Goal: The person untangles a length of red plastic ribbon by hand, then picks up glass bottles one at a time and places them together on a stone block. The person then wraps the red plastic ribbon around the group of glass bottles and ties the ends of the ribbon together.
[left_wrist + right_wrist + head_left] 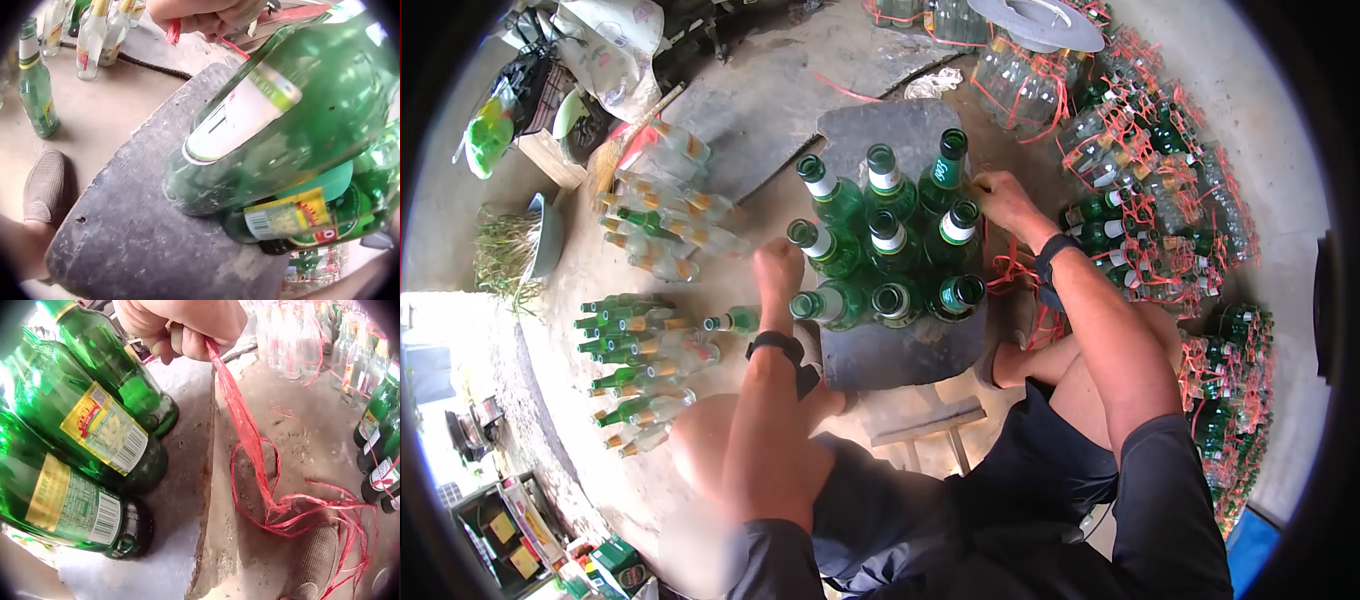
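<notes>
Green bottles stand upright in three rows of three on a grey board. My left hand is just left of the bottles, its fingers curled; in the left wrist view a short red end pokes out of that hand. At the right side of the bottles my right hand pinches red plastic twine; the right wrist view shows the twine hanging down from that hand to a loose tangle on the floor. Whether the twine passes behind the bottles is hidden.
Loose clear and green bottles stand on the floor at the left. Bundles of bottles tied with red twine line the right wall. A broom and a green-filled basin are at the upper left. A shoe rests beside the tangled twine.
</notes>
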The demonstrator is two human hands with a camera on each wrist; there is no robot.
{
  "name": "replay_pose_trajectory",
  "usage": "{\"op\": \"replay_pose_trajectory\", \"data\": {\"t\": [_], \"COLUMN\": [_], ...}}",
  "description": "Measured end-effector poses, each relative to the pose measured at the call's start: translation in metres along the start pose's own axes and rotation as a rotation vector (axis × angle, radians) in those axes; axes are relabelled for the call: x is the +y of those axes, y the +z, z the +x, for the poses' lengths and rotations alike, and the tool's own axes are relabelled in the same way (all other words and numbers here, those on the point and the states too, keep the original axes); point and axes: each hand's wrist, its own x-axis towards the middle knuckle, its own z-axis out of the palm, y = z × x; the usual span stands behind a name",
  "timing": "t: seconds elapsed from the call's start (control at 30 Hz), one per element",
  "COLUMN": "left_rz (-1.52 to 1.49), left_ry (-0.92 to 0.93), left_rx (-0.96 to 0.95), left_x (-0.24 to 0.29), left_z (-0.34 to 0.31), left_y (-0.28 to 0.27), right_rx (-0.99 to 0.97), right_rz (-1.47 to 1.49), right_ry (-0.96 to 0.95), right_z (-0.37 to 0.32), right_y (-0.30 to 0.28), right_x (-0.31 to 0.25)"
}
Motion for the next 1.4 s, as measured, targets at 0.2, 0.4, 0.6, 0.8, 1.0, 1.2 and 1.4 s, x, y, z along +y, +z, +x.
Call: {"op": "replay_pose_trajectory", "data": {"t": [0.2, 0.4, 0.6, 0.8, 1.0, 1.2, 1.4], "left_rz": [-0.013, -0.018, -0.319, 0.017, 0.166, 0.115, -0.025], "left_ry": [-0.051, -0.045, 0.047, 0.221, 0.47, -0.094, -0.257], "left_rx": [0.02, -0.098, -0.16, -0.075, -0.023, -0.045, -0.063], "left_x": [-0.003, -0.013, -0.051, -0.034, -0.052, -0.005, 0.01], "left_z": [-0.022, -0.03, -0.041, -0.06, -0.06, -0.098, -0.119], "left_y": [0.008, 0.002, 0.012, 0.002, 0.004, -0.004, -0.002], "right_rx": [-0.069, -0.131, -0.144, -0.072, -0.096, -0.004, -0.03], "right_rz": [-0.055, -0.084, -0.082, -0.186, -0.188, -0.195, -0.234], "right_ry": [-0.008, -0.137, 0.005, 0.0, -0.025, -0.008, -0.158], "right_z": [-0.009, -0.016, -0.048, -0.071, -0.077, -0.101, -0.124], "right_y": [0.01, 0.008, 0.007, 0.023, 0.042, 0.04, 0.038], "right_x": [0.01, 0.018, 0.003, 0.006, 0.031, 0.014, 0.008]}}
